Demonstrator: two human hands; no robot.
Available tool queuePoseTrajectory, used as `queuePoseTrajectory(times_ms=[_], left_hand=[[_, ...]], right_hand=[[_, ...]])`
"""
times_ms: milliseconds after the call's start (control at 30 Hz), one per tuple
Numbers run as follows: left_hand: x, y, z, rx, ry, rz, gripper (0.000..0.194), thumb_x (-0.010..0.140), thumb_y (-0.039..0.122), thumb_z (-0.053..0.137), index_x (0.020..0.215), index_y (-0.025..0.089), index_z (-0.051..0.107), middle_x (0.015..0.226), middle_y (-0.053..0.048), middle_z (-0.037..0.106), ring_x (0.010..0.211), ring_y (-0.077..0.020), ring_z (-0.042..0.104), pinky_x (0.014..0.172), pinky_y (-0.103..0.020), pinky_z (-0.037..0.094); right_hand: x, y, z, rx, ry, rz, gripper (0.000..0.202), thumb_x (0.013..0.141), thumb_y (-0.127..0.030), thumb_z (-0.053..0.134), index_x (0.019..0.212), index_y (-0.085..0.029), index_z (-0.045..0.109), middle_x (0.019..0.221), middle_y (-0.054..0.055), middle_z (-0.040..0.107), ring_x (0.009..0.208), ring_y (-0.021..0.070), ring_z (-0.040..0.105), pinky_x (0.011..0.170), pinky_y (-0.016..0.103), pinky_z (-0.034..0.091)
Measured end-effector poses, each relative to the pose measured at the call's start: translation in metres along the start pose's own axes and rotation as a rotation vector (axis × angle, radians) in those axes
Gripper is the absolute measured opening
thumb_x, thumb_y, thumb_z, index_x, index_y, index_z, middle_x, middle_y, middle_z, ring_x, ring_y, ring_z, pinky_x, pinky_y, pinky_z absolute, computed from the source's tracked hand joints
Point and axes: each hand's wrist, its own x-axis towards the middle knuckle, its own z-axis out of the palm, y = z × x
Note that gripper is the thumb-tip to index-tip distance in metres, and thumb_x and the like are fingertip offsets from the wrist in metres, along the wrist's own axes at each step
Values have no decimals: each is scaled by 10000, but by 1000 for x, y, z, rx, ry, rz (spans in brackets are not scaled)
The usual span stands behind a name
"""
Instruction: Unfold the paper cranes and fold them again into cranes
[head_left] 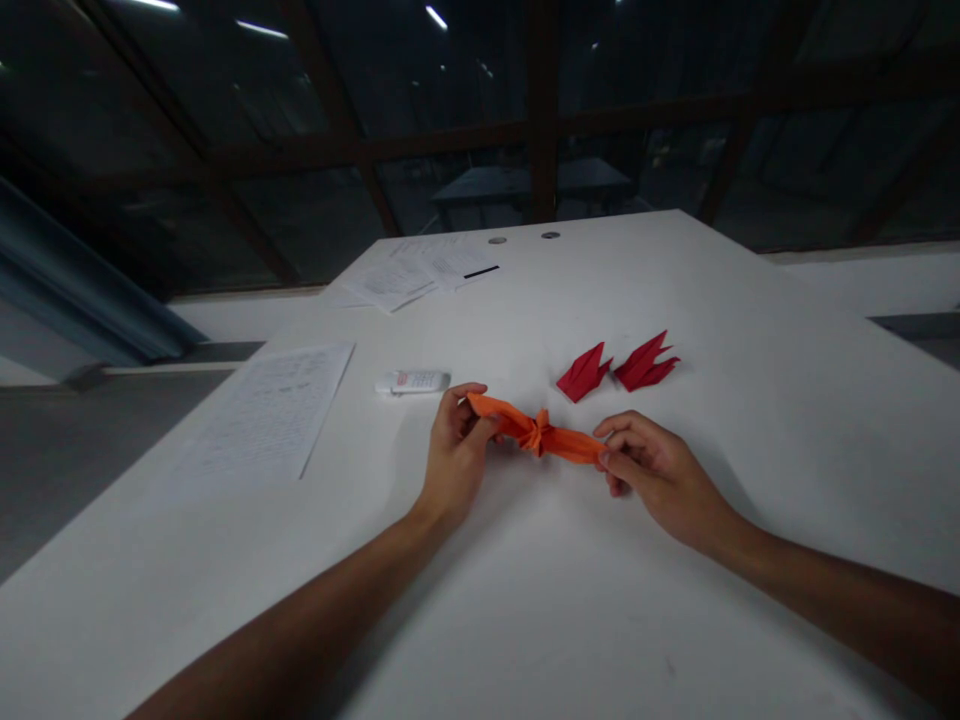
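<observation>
An orange folded-paper piece (537,434), long and narrow with a gathered bunch at its middle, is held stretched a little above the white table. Its left end is pinched between the thumb and fingers of my left hand (459,440). My right hand (652,468) pinches the other end, thumb on the near side. Just beyond the right hand lie two red folded-paper pieces (583,374) (645,364) with pointed tips, close beside each other. A white tube-shaped item (412,382) with printing lies near my left hand, apart from it.
Written sheets of paper (277,410) lie on the table (750,400) at the left, and more papers (405,275) are at the far left with a black pen-like stick (481,271). Two round discs (550,235) sit near the far edge. Dark windows stand behind.
</observation>
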Motion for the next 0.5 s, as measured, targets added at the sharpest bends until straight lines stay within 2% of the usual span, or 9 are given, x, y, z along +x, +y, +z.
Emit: queuePoseTrajectory(times_ms=[133,267,500], left_hand=[[0,0,-1,18,-28,-7,355,812,180,668,1137,221,532,814,12,662,740,-151,635,695,-289,507],[-5,3,0,78,-119,21,297,824,178,674,1097,205,561,832,2,652,746,-143,613,706,-272,493],[-21,8,5,184,-259,68,254,915,299,677,1124,209,564,859,-17,631,728,-135,586,662,-244,451]], right_hand=[[0,2,-2,-40,36,-25,122,902,-256,640,1015,-233,599,727,-45,594,589,127,557,548,270,452],[0,0,-2,-146,36,-49,148,915,-271,619,1056,-239,590,765,-30,616,618,136,561,559,271,464],[-3,-9,3,-316,-70,-62,185,944,-314,608,1112,-241,628,994,43,732,846,199,668,732,321,516]])
